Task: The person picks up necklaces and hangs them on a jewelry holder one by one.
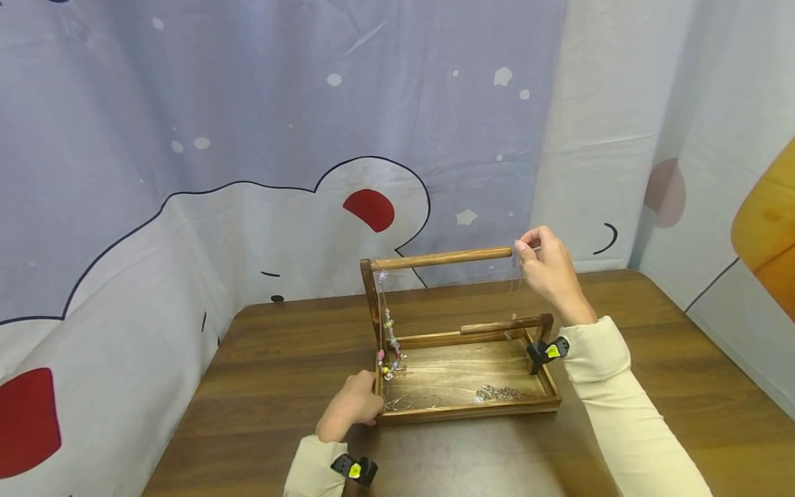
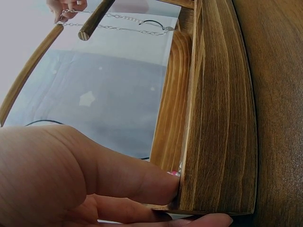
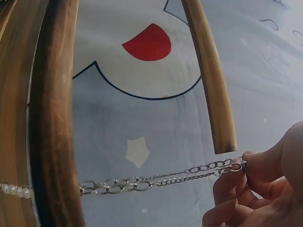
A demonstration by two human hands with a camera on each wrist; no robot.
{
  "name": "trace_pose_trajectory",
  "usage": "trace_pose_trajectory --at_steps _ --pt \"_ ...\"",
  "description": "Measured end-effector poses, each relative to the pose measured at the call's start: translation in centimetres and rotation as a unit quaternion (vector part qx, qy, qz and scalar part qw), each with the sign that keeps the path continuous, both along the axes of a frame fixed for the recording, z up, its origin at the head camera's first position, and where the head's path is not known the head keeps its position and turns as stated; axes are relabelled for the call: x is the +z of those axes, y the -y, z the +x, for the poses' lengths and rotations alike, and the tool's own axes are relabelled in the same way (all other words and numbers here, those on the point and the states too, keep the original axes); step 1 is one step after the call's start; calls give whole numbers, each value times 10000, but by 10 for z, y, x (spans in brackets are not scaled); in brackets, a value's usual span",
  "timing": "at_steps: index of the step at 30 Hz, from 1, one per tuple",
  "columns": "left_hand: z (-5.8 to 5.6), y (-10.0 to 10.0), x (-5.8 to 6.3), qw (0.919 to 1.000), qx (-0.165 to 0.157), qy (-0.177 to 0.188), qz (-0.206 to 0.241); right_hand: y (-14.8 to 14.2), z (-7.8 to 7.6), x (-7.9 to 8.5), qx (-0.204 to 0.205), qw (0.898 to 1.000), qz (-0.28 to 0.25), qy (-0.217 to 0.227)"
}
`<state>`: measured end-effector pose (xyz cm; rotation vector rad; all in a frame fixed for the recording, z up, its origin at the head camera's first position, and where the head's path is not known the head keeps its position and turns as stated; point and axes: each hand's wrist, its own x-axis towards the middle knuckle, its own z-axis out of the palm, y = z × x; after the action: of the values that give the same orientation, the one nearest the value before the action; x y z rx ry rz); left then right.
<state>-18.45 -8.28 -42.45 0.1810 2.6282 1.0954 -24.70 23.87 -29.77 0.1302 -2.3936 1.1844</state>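
Observation:
A wooden jewelry stand has a shallow tray, an upper bar and a shorter lower bar. My right hand pinches a silver chain necklace between thumb and fingers, just off the upper bar's free end. The necklace hangs down from there, and pearl-like beads show on it beyond the lower bar. With my left hand I grip the tray's front left corner, thumb against its wall. On the upper bar's left end hangs a colorful beaded necklace.
Inside the tray lie a heap of silver chain at the front right and thin wire-like loops at the front left. The stand rests on a brown wooden table. Behind it hangs a printed curtain.

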Motion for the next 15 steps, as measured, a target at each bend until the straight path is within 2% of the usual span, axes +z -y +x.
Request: trace_pose_trajectory --at_steps 15 --pt "1 0 0 10000 24 23 -21 3 -8 13 159 9994 300 54"
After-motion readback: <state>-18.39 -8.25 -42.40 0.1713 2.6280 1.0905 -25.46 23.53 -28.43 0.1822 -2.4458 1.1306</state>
